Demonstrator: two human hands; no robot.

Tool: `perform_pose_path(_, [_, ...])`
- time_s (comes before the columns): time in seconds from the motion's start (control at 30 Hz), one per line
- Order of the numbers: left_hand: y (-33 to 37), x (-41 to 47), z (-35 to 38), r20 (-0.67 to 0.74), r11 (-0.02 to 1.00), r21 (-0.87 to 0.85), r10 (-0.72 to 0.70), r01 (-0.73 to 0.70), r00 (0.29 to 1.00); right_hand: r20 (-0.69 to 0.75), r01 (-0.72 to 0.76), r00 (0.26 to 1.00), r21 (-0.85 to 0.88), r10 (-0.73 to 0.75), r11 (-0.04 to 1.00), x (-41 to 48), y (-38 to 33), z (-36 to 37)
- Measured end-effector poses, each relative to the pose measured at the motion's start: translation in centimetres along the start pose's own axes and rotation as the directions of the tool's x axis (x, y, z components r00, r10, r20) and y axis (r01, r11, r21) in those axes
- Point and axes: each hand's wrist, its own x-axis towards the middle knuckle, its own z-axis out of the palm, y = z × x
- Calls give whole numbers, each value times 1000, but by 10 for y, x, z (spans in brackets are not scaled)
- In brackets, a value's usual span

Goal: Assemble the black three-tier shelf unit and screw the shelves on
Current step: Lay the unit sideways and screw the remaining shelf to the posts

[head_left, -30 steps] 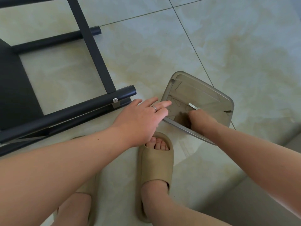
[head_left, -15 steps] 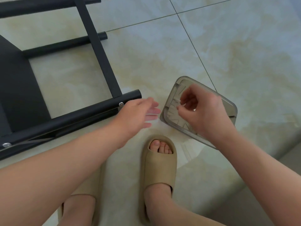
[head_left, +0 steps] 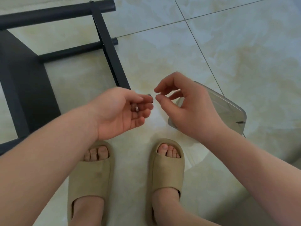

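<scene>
The black shelf frame (head_left: 108,51) lies on its side on the tiled floor at the left, with a dark shelf panel (head_left: 21,75) fitted in it. My left hand (head_left: 120,111) is turned palm up just right of the frame, its fingers curled around a small silver screw (head_left: 136,108). A dark bit (head_left: 149,96) shows at its fingertips; I cannot tell whether it is held or is the frame's tube end. My right hand (head_left: 190,108) hovers a finger's width to the right, thumb and forefinger slightly apart with nothing visible between them.
A translucent grey plastic container (head_left: 228,108) sits on the floor behind my right hand. My feet in beige slippers (head_left: 91,173) (head_left: 167,163) stand directly below the hands. Pale tiles stretch away to the upper right.
My right hand came out of the container and moved left to my left hand. My left hand turned palm up and now cups a screw. The view shifted down toward my feet.
</scene>
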Motion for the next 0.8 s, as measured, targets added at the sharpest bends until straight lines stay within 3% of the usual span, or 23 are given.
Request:
perform_pose_path(0.1, [13, -3, -15, -98, 995, -6, 101, -102, 990, 66, 10, 998, -103, -3, 995, 9, 9, 6])
perform_pose_path(0.2, [20, -2, -31, -223, 970, 73, 243, -232, 944, 227, 76, 974, -246, -19, 966, 18, 18, 17])
perform_pose_path(0.33, [22, 6, -51, -383, 886, 304, 450, -350, 807, 365, 118, 931, -363, 24, 924, 31, 22, 33])
perform_pose_path(0.43, [16, 16, -60, -407, 803, 482, 560, -351, 721, 401, 78, 915, -286, 46, 955, 39, 22, 41])
perform_pose_path(0.53, [11, 28, -63, -366, 754, 594, 564, -281, 740, 399, 68, 916, -249, 38, 966, 46, 26, 43])
perform_pose_path(0.67, [12, 39, -62, -305, 709, 694, 450, -128, 839, 412, 126, 911, -212, -29, 969, 49, 35, 43])
perform_pose_path(0.8, [19, 42, -59, -238, 589, 808, 348, -14, 907, 402, 303, 900, -302, -167, 904, 54, 42, 43])
